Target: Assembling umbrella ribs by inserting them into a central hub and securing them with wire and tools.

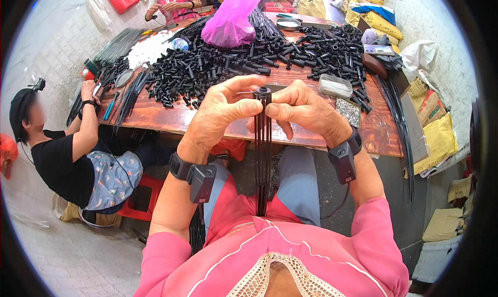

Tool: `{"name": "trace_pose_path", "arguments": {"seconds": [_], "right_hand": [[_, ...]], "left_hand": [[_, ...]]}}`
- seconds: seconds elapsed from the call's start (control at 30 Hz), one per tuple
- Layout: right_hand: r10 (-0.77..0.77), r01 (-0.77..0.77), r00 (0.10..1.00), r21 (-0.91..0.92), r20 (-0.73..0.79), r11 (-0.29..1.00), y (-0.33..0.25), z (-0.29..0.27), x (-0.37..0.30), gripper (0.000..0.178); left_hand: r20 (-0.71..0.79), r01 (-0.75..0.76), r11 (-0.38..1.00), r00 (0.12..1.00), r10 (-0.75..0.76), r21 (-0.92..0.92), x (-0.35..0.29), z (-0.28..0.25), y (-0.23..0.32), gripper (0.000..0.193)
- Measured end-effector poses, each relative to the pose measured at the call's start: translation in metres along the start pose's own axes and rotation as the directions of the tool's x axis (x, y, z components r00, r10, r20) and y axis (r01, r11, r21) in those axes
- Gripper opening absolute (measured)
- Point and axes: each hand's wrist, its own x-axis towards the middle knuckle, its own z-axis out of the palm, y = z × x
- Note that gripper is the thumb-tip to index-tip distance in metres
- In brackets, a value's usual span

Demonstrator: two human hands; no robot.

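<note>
Close in front of me, a black plastic hub [263, 91] stands upright with several thin black ribs [263, 162] hanging from it down to my lap, like umbrella ribs. My left hand [220, 108] pinches the hub's left side between thumb and curled fingers. A thin wire shows beside that index finger. From the other side my right hand [306, 108] grips the hub with thumb and index finger, its other fingers folded beneath. On the table beyond lies a large heap of black plastic tube pieces [207, 71].
The wooden table [381, 133] carries a clear box [334, 85], a tray of small metal pieces [348, 112], a pink plastic bag [231, 19] and black rods [397, 121] overhanging its right edge. One co-worker [65, 141] sits left, another [174, 1] at the far side.
</note>
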Motion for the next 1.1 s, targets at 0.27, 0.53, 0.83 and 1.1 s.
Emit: {"name": "trace_pose_path", "arguments": {"seconds": [0.27, 0.53, 0.83, 1.1], "right_hand": [[0.048, -0.033, 0.997, 0.247, -0.055, 0.968, 0.015, 0.032, -0.002, 0.051], [0.163, -0.153, 0.987, 0.336, -0.001, 0.929, 0.023, 0.07, -0.005, 0.04], [0.099, -0.134, 0.988, 0.341, 0.118, 0.93, 0.046, 0.059, 0.012, 0.04], [0.066, -0.131, 0.977, 0.329, 0.201, 0.935, 0.055, 0.059, 0.016, 0.05]], "left_hand": [[0.152, 0.076, 0.944, 0.988, -0.028, -0.322, 0.002, -0.006, -0.003, 0.037], [-0.125, -0.173, 0.968, 0.981, 0.151, -0.184, -0.006, 0.004, 0.034, 0.037], [-0.051, -0.138, 0.989, 0.989, 0.14, 0.044, -0.012, -0.001, 0.04, 0.042], [-0.069, -0.127, 0.992, 0.99, 0.127, 0.007, -0.013, -0.002, 0.033, 0.027]]}}
